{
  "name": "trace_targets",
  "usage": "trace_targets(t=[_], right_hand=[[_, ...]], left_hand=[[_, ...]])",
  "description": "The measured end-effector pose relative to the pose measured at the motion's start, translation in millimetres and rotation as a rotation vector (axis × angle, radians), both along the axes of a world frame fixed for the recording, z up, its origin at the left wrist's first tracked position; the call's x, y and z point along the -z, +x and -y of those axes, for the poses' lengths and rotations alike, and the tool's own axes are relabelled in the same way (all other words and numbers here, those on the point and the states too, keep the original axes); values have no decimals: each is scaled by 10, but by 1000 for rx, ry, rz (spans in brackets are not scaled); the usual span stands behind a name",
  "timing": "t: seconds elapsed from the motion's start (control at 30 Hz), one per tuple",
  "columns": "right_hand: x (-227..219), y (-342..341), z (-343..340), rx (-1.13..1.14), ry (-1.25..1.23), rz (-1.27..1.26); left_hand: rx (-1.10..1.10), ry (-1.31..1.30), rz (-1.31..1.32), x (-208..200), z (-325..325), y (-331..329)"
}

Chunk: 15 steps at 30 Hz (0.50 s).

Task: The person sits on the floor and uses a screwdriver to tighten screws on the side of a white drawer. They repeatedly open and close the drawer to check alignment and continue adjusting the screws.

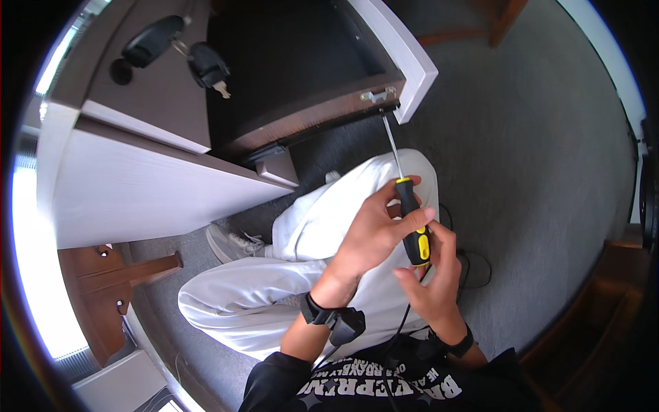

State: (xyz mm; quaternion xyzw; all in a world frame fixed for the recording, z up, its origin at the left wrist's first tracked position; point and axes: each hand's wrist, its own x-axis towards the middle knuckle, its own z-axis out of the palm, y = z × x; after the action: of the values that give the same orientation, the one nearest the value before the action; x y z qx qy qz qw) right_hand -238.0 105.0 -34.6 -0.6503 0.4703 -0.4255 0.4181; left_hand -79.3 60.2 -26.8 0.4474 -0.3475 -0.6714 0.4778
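From the head camera, both hands hold a screwdriver (414, 223) with a black and yellow handle, just below the open cabinet door (398, 51). The left hand (374, 237) wraps its fingers around the upper part of the handle, its grip closed on it. The right hand (436, 275) cups the lower end of the handle, fingers curled loosely against it. The thin metal shaft runs up from the handle to a small metal hinge bracket (378, 96) at the lower edge of the cabinet (302, 75), the tip at or just below it. Left of the bracket, a bunch of black keys (206, 67) hangs from a lock. Below the cabinet, knees in white trousers (309, 233) rest on grey carpet (535, 172)
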Motion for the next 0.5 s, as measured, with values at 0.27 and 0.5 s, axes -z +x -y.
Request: trace_targets(t=[0.27, 0.5], right_hand=[[10, 1, -69, 199, 436, 445], [131, 22, 25, 241, -74, -21]], left_hand=[[-95, -105, 248, 190, 18, -192], [-61, -126, 243, 216, -104, -133]])
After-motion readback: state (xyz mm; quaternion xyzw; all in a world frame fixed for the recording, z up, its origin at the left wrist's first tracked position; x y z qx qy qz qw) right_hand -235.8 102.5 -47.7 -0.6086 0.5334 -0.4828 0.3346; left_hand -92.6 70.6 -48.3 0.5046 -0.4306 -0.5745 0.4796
